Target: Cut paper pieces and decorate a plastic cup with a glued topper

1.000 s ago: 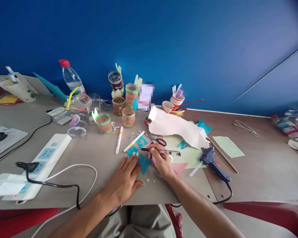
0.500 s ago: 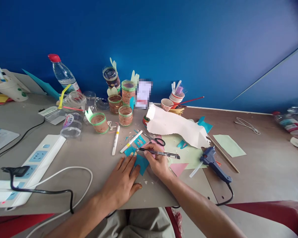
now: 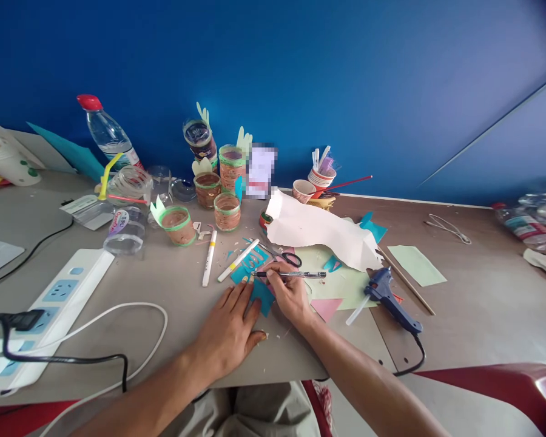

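Observation:
My left hand (image 3: 230,325) lies flat with fingers stretched out, its fingertips pressing on a piece of blue paper (image 3: 262,296). Part of that paper is hidden under the fingers, and its far portion has cut-out gaps. My right hand (image 3: 291,295) is closed around a black pen (image 3: 300,275), whose tip points left and meets the paper close to my left fingertips. Just beyond the paper are a white marker (image 3: 238,261) and a second marker (image 3: 210,258). Scissors with dark handles (image 3: 292,259) lie behind my right hand, partly under white paper (image 3: 321,229).
Twine-wrapped cups (image 3: 227,212) with paper ears stand at the back, beside a water bottle (image 3: 111,133). On the left lies a power strip (image 3: 64,297) with cables. To the right are a glue gun (image 3: 388,296), a wooden stick (image 3: 409,284) and green paper (image 3: 417,265).
The pen has turned flatter in my right hand, its tip still at the blue paper. My left hand has shifted slightly right. The whole view has moved a little.

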Demonstrator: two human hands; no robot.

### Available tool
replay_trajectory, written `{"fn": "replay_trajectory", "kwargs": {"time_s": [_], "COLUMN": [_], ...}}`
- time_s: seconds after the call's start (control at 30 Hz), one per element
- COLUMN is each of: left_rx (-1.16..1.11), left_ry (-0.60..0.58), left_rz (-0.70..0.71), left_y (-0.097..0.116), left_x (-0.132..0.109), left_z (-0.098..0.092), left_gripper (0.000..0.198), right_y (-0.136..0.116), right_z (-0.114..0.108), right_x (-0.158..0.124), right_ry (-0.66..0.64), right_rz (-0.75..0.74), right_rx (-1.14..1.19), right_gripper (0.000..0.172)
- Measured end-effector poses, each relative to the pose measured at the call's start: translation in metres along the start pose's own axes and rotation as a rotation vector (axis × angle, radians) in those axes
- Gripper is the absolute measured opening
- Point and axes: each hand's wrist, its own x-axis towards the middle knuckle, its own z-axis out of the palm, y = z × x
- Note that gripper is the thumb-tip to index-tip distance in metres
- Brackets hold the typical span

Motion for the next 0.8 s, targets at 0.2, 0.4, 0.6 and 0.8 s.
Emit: {"fn": "replay_trajectory", "kwargs": {"time_s": [0.2, 0.4, 0.6, 0.8], "left_rx": [-0.013, -0.002, 0.02, 0.018], "left_ry": [0.005, 0.014, -0.011, -0.012], "left_rz": [-0.004, -0.005, -0.003, -0.002], "left_y": [0.0012, 0.0016, 0.0014, 0.0021], "left_x": [-0.0004, -0.0004, -0.0001, -0.0001], "left_z": [-0.0003, -0.0001, -0.0006, -0.0006], "left_gripper": [0.053, 0.052, 0.053, 0.053], "right_y": [-0.0046, -0.0058, -0.0042, -0.0027], "right_z": [-0.0007, -0.0006, -0.0004, 0.0001], "right_x": [0.0009, 0.001, 0.0011, 0.0007], "right_ry": [-0.001, 0.021, 0.015, 0.011], "right_rz": [-0.027, -0.042, -0.102, -0.109], "right_rx": [-0.024, -0.07, -0.128, -0.176], "right_gripper": [0.013, 0.015, 0.014, 0.014]}}
